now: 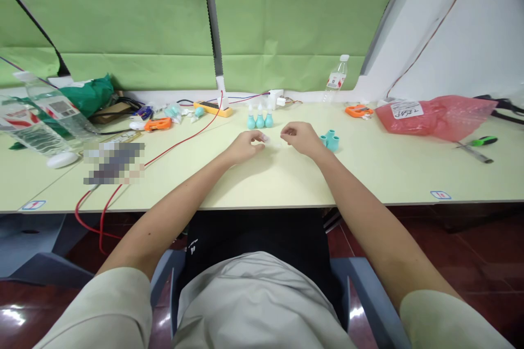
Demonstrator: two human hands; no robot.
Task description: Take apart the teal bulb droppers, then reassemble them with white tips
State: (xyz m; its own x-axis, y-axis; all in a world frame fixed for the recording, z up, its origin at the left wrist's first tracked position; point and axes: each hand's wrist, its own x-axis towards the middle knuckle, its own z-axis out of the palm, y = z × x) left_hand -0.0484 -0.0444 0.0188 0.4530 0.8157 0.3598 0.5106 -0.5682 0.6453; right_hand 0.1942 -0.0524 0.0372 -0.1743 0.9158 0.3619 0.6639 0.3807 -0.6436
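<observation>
My left hand (pixel 246 147) is above the table with fingers curled and thumb close to them; a small translucent piece (pixel 266 138) shows at its fingertips. Facing it, my right hand (pixel 300 137) is closed in a pinch, and what it holds is too small to make out. Faint clear plastic shows in the gap between the hands. Just behind them stand three teal bulbs (pixel 260 121) in a row, with clear tips pointing up. Several teal hollow pieces (pixel 329 140) stand close together beside my right hand, partly hidden by the wrist.
A yellow multimeter (pixel 213 108) and orange tools (pixel 158 124) lie at the back left, near clear bottles (pixel 61 109). A red cable (pixel 180 142) crosses the left side. To the right are another orange tool (pixel 359 112), a red bag (pixel 434 117) and a green-handled screwdriver (pixel 483 142).
</observation>
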